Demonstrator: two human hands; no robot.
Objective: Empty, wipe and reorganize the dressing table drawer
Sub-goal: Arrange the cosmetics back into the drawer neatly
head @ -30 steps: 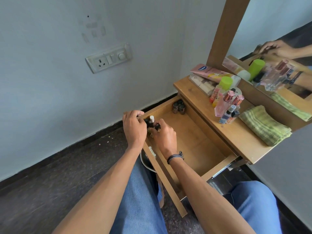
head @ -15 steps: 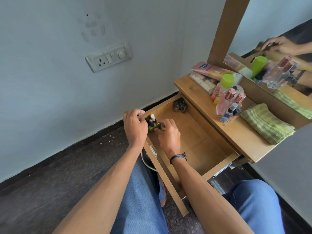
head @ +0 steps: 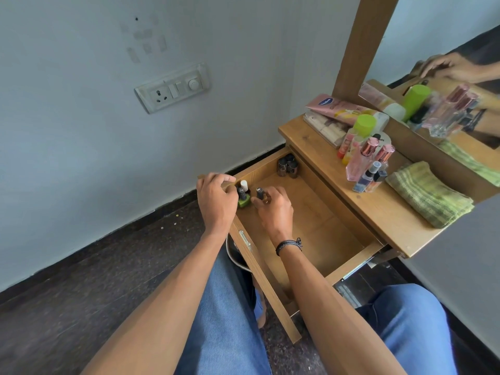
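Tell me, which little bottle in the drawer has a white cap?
The white-capped bottle in the near-left corner of the drawer, beside the left hand. Every other small bottle there has a dark cap.

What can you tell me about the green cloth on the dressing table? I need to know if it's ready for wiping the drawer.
The green cloth is a woven towel with pale and darker green checks or stripes, looking soft and slightly ribbed. It lies folded in a thick pad on the right end of the wooden tabletop, against the mirror base, its far corner overhanging the edge. Neither hand touches it; small spray bottles stand just left of it. Its reflection shows in the mirror.
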